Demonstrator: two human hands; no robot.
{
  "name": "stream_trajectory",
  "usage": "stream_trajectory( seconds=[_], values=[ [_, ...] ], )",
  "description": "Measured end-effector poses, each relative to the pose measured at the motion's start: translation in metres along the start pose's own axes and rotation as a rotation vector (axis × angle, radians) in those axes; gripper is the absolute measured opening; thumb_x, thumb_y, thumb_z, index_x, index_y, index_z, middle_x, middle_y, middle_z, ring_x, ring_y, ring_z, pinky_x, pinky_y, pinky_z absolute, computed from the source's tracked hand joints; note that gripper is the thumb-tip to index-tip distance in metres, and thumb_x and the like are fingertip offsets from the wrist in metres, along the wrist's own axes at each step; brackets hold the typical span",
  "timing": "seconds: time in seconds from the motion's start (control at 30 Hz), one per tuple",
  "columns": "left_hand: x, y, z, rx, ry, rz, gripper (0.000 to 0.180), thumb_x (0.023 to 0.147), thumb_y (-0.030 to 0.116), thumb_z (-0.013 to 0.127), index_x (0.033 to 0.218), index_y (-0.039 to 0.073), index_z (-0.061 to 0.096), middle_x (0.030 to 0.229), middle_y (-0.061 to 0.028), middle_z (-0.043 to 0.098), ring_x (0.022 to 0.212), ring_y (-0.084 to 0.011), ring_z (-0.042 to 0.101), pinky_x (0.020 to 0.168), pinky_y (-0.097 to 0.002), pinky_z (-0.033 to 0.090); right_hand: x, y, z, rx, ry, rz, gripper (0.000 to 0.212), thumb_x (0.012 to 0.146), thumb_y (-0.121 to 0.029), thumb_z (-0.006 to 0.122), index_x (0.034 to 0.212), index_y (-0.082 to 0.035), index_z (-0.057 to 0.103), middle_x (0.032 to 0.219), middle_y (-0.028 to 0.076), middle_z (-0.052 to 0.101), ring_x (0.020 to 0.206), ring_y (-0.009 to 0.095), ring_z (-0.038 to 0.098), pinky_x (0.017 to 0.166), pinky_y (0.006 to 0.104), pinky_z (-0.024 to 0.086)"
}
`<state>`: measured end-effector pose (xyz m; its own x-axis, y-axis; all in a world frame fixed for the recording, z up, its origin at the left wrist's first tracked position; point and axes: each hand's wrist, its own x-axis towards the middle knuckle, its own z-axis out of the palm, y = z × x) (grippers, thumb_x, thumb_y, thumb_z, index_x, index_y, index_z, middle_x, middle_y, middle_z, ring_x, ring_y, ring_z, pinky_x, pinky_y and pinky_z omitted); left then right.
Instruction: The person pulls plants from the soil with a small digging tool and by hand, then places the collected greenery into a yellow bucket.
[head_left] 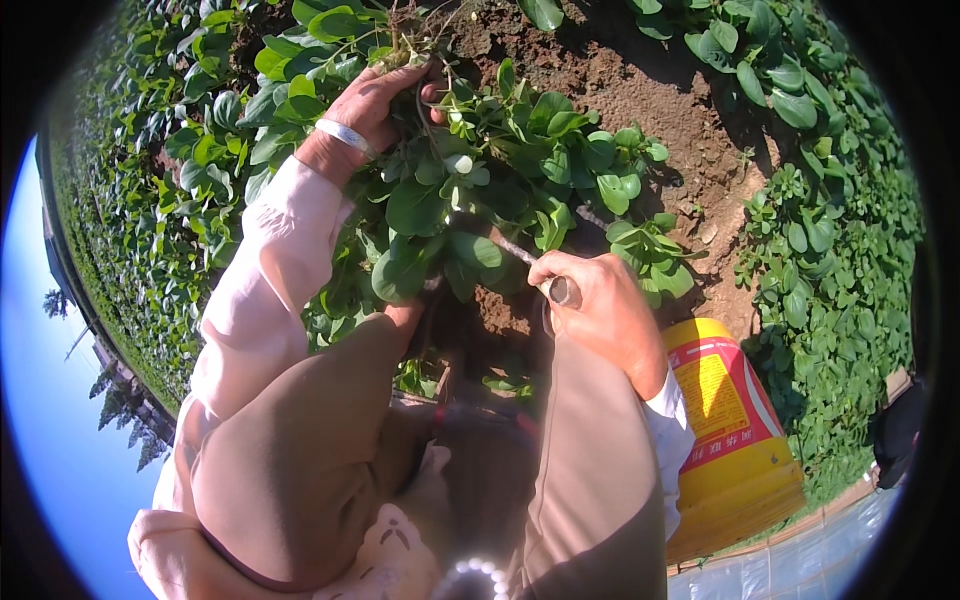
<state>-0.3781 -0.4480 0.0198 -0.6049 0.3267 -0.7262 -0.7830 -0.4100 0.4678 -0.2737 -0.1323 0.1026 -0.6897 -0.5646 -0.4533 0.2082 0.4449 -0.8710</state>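
My left hand (372, 108), with a silvery bangle at the wrist, is closed round an uprooted weed (430, 105). Its pale, tangled roots stick up past the fingers toward the top of the view. To the right, above my knee, my right hand (608, 308) grips a hand tool (516, 250) with a hollow round handle end and a thin metal shaft. The shaft points up and left into the leaves, which hide its working end. Broad-leaved green plants (415, 208) fill the space between the hands.
A yellow bucket (745, 500) with a red and yellow label stands beside my right knee. Bare brown soil (640, 95) runs between the leafy rows. More green plants (815, 240) grow on the right, and plastic sheeting (800, 560) lies at the lower right.
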Motion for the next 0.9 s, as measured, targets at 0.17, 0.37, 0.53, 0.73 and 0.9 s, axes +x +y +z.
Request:
stream_trajectory(
  seconds=[0.17, 0.37, 0.53, 0.73, 0.9],
  values=[
    [0.023, -0.032, 0.003, 1.043, 0.361, 0.09, 0.058, 0.071, 0.024, 0.078, 0.121, 0.003, 0.058, 0.105, -0.0125, 0.067, 0.084, -0.0204, 0.063, 0.079, -0.0315, 0.05, -0.002, 0.002, 0.0, -0.026, -0.043, 0.073, 0.014, 0.075, 0.001, 0.059, 0.087, -0.006, 0.063, 0.065, 0.02, 0.059, 0.061, 0.038, 0.059, 0.057, 0.0415, 0.046],
    [0.044, -0.088, -0.009, 1.379, 0.339, 0.458, 0.051, 0.071, 0.021, 0.074, 0.117, 0.004, 0.06, 0.107, -0.0239, 0.064, 0.098, -0.0381, 0.062, 0.086, -0.0402, 0.05, 0.002, -0.002, 0.001, -0.014, -0.056, 0.038, 0.014, 0.075, 0.0, 0.059, 0.088, -0.005, 0.062, 0.065, 0.019, 0.058, 0.061, 0.038, 0.059, 0.057, 0.0428, 0.044],
    [0.042, -0.096, 0.01, 1.637, 0.377, 0.491, 0.032, 0.075, 0.033, 0.071, 0.102, 0.015, 0.068, 0.086, -0.0133, 0.068, 0.081, -0.0339, 0.065, 0.07, -0.0428, 0.052, 0.002, 0.007, 0.004, -0.017, -0.031, 0.011, 0.015, 0.074, 0.002, 0.059, 0.087, -0.004, 0.062, 0.065, 0.02, 0.057, 0.059, 0.038, 0.057, 0.055, 0.0422, 0.043],
    [0.048, -0.103, -0.011, 1.396, 0.333, 0.603, 0.029, 0.077, 0.019, 0.068, 0.102, 0.006, 0.067, 0.089, -0.0187, 0.067, 0.084, -0.037, 0.064, 0.073, -0.0417, 0.051, 0.004, 0.001, 0.003, 0.05, -0.04, 0.055, 0.013, 0.076, 0.003, 0.058, 0.088, -0.001, 0.063, 0.062, 0.017, 0.059, 0.056, 0.029, 0.061, 0.054, 0.0346, 0.045],
    [0.03, -0.081, -0.015, 1.16, 0.308, 0.579, 0.03, 0.08, 0.019, 0.068, 0.106, 0.004, 0.066, 0.086, -0.0206, 0.067, 0.077, -0.0326, 0.065, 0.072, -0.0379, 0.051, 0.013, -0.002, 0.007, -0.015, -0.079, 0.05, 0.008, 0.081, -0.001, 0.061, 0.088, 0.001, 0.066, 0.07, 0.013, 0.067, 0.064, 0.018, 0.068, 0.057, 0.0288, 0.049]
  ],
)
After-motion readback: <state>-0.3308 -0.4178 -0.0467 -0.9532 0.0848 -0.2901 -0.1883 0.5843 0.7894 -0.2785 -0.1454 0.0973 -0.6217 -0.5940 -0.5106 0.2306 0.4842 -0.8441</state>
